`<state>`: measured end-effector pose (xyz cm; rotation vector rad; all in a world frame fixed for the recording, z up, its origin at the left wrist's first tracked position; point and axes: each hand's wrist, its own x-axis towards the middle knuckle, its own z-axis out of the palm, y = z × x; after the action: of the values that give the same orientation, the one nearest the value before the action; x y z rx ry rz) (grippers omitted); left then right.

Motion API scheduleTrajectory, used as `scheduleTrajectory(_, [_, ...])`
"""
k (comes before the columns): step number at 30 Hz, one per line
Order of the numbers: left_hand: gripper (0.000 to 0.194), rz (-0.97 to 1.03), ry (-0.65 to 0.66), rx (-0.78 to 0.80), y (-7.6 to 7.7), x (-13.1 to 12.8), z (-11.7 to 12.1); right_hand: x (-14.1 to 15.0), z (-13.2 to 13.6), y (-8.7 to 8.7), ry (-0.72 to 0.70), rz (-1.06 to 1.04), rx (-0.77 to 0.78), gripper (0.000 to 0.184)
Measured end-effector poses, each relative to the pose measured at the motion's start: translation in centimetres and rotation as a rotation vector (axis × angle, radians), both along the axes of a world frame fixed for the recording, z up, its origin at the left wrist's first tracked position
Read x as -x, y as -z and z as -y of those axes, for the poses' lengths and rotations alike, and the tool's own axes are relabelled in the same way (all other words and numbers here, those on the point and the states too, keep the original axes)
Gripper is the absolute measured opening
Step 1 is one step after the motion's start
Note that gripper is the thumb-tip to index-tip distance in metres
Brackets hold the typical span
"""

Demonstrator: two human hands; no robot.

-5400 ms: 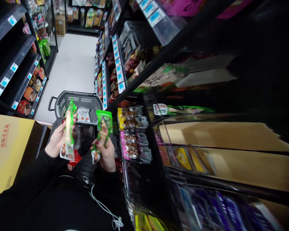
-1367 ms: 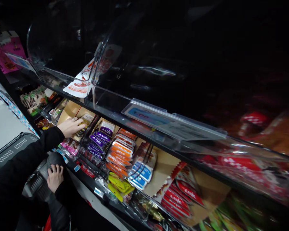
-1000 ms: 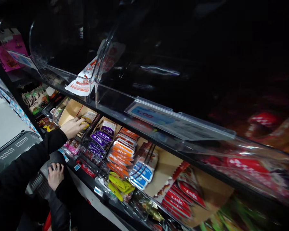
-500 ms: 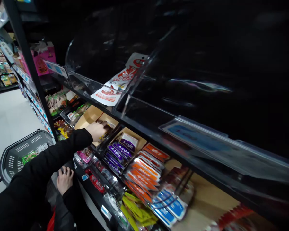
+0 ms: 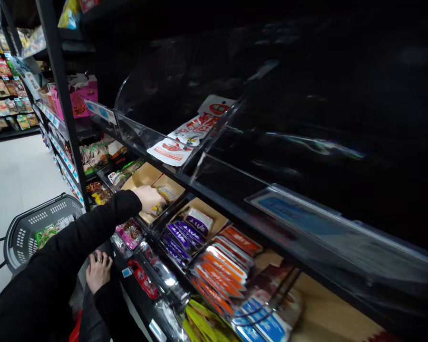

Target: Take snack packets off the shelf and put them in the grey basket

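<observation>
- We see the left hand (image 5: 149, 199) reaching down inside a cardboard carton (image 5: 171, 182), toward its left edge, with yellow-trimmed packets (image 5: 167, 193) under and beside the fingers. The fingertips are hidden, so we cannot tell whether they are spread, pinched or holding one.
- We see the right hand (image 5: 99, 272) lying on the bent knee (image 5: 107, 247), its fingers loosely apart and apparently holding nothing.
- As far as we can judge, the work is partway along: a green packet (image 5: 46, 234) and a paler packet (image 5: 66, 222) already lie in the grey basket (image 5: 42, 216) on the floor, while the yellow-trimmed packets we can make out remain in the carton, none lifted over its edge.
- Past the carton's right edge, we find rows of purple packets (image 5: 182, 233), orange packets (image 5: 221, 266) and blue packets (image 5: 259, 319).
- On the bottom shelf (image 5: 132, 290), along its front edge, are pink packets (image 5: 130, 233) and a red packet (image 5: 143, 278).
- In the way, the upper shelf (image 5: 235, 212) overhangs the carton's back edge; a white-and-red packet (image 5: 178, 145) lies near its front edge. The black sleeve (image 5: 74, 242) hides the basket's near right corner from us.
</observation>
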<state>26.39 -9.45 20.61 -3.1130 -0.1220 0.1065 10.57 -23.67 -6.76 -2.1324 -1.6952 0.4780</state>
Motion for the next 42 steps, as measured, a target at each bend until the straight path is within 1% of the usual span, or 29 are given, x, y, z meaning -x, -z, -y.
scheduleTrajectory(2, [0.042,0.004,-0.071,0.043,-1.3,0.1,-0.5,0.0,-0.1,-0.2,-0.003,0.004,-0.004,0.035])
scheduleTrajectory(4, [0.038,-0.011,-0.175,0.085,-2.9,0.7,-1.3,0.0,-0.2,-0.5,-0.003,0.006,-0.003,0.034])
scheduleTrajectory(5, [0.037,-0.005,-0.207,0.132,-3.7,1.1,-1.7,0.0,-0.2,-0.6,-0.003,0.005,0.000,0.034])
scheduleTrajectory(6, [0.038,0.022,-0.201,0.209,-4.4,1.9,-2.2,0.0,-0.2,-0.8,-0.004,0.003,0.002,0.033])
scheduleTrajectory(8, [0.049,0.099,-0.154,0.446,-5.7,4.0,-3.4,0.0,-0.2,-1.2,-0.011,0.000,0.005,0.033])
scheduleTrajectory(10, [0.060,0.167,-0.166,0.710,-6.4,7.3,-4.4,0.1,-0.2,-1.6,-0.016,0.000,0.006,0.032])
scheduleTrajectory(12, [0.068,0.316,-0.209,0.963,-6.3,11.6,-4.8,0.3,-0.2,-2.0,-0.017,0.000,0.012,0.032])
scheduleTrajectory(13, [0.072,0.415,-0.237,1.079,-6.0,14.0,-4.7,0.3,-0.2,-2.2,-0.014,-0.003,0.015,0.032])
scheduleTrajectory(15, [0.076,0.632,-0.293,1.289,-4.6,19.1,-3.4,0.4,-0.1,-2.6,-0.002,-0.035,0.017,0.032])
scheduleTrajectory(16, [0.076,0.706,-0.317,1.374,-3.5,21.7,-2.2,0.3,-0.1,-2.8,0.010,-0.078,0.013,0.032])
scheduleTrajectory(17, [0.074,0.769,-0.366,1.441,-2.2,24.2,-0.7,0.0,-0.1,-3.0,0.031,-0.159,0.007,0.030])
scheduleTrajectory(19, [0.069,0.897,-0.493,1.547,1.0,28.7,2.7,-1.1,-0.2,-3.7,0.081,-0.383,0.005,0.025])
scheduleTrajectory(20, [0.067,0.929,-0.573,1.604,2.8,30.5,4.6,-1.9,-0.4,-4.2,0.100,-0.498,0.010,0.024])
scheduleTrajectory(22, [0.068,0.868,-0.756,1.730,6.3,33.4,8.1,-3.7,-0.7,-5.5,0.072,-0.643,0.028,0.033])
scheduleTrajectory(23, [0.067,0.835,-0.829,1.779,7.8,34.4,9.6,-4.6,-0.8,-6.4,0.015,-0.705,0.034,0.038])
scheduleTrajectory(24, [0.065,0.775,-0.886,1.829,9.1,35.1,10.9,-5.3,-1.0,-7.4,-0.087,-0.796,0.047,0.044])
scheduleTrajectory(25, [0.063,0.716,-0.943,1.855,10.1,35.7,12.0,-5.7,-1.1,-8.5,-0.253,-0.955,0.079,0.049])
scheduleTrajectory(26, [0.062,0.656,-0.981,1.873,10.8,36.0,12.9,-5.8,-1.3,-9.7,-0.438,-1.061,0.145,0.055])
scheduleTrajectory(27, [0.062,0.606,-0.999,1.889,11.2,36.1,13.5,-5.6,-1.4,-10.8,-0.613,-1.082,0.239,0.063])
scheduleTrajectory(28, [0.061,0.571,-0.999,1.898,11.5,36.2,14.0,-5.1,-1.4,-11.8,-0.744,-1.029,0.331,0.072])
scheduleTrajectory(29, [0.060,0.547,-0.987,1.898,11.6,36.2,14.2,-4.4,-1.4,-12.6,-0.835,-0.922,0.422,0.080])
scheduleTrajectory(30, [0.058,0.531,-0.974,1.885,11.6,36.2,14.2,-3.5,-1.4,-13.2,-0.882,-0.807,0.499,0.086])
scheduleTrajectory(31, [0.054,0.515,-0.972,1.857,11.6,36.2,14.2,-2.5,-1.2,-13.4,-0.896,-0.718,0.555,0.088])
scheduleTrajectory(32, [0.052,0.497,-0.990,1.821,11.6,36.1,14.1,-1.7,-1.0,-13.3,-0.889,-0.680,0.597,0.088])
scheduleTrajectory(33, [0.052,0.482,-1.026,1.782,11.6,36.1,14.0,-0.9,-0.8,-13.0,-0.867,-0.700,0.627,0.088])
scheduleTrajectory(35, [0.056,0.496,-1.134,1.727,12.0,36.1,13.8,0.0,-0.4,-11.9,-0.788,-0.868,0.660,0.085])
scheduleTrajectory(38, [0.056,0.610,-1.303,1.632,12.9,35.8,13.4,0.3,-0.1,-10.0,-0.613,-1.180,0.694,0.074])
scheduleTrajectory(40, [0.056,0.694,-1.378,1.565,13.7,35.5,13.1,0.1,0.0,-9.2,-0.492,-1.309,0.713,0.068])
scheduleTrajectory(42, [0.054,0.796,-1.427,1.558,14.6,35.1,12.8,-0.1,0.0,-8.6,-0.403,-1.391,0.719,0.063])
